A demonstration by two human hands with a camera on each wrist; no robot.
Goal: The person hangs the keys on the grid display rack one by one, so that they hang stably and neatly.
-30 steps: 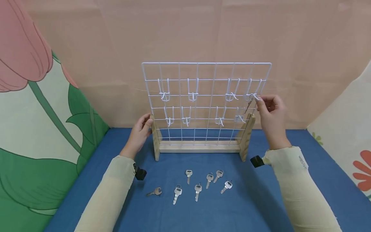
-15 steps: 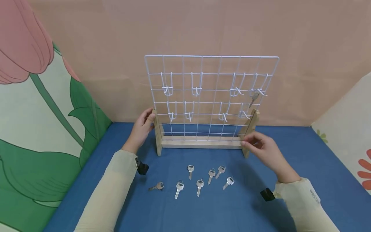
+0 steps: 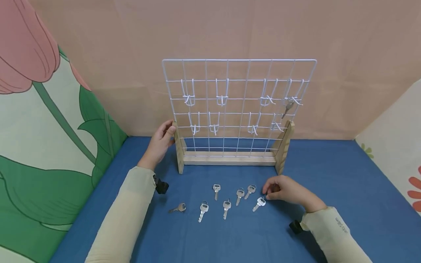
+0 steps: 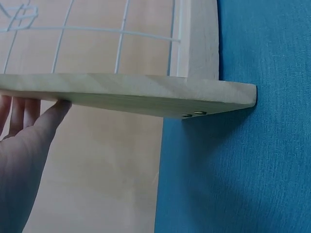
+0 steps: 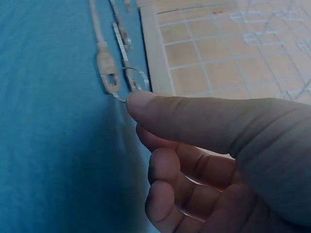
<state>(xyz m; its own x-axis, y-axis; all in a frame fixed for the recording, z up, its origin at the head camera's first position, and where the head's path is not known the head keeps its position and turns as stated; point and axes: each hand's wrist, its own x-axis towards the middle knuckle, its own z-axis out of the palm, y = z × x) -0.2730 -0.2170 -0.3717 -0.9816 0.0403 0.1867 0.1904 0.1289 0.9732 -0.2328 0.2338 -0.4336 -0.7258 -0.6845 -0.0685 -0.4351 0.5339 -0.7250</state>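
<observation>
A white wire key rack (image 3: 243, 98) with hooks stands upright between wooden end posts. My left hand (image 3: 158, 144) grips its left post (image 4: 121, 92), the thumb near its edge and the other fingers partly hidden behind it. One key (image 3: 288, 107) hangs from the upper right hook. My right hand (image 3: 285, 190) is low over the cloth, pinching with thumb and forefinger the ring of the rightmost key (image 3: 259, 204). In the right wrist view that key (image 5: 108, 68) lies just beyond the thumb tip, its ring reaching the thumb.
Several other keys lie on the blue cloth (image 3: 210, 241) in front of the rack, among them a darker key (image 3: 179, 208) at the left and a key (image 3: 216, 191) nearer the rack. A plain beige backdrop (image 3: 131, 44) rises behind.
My right hand has left the upper right hook, where a key now hangs, and come down to the rightmost key on the cloth. The left hand stays on the post.
</observation>
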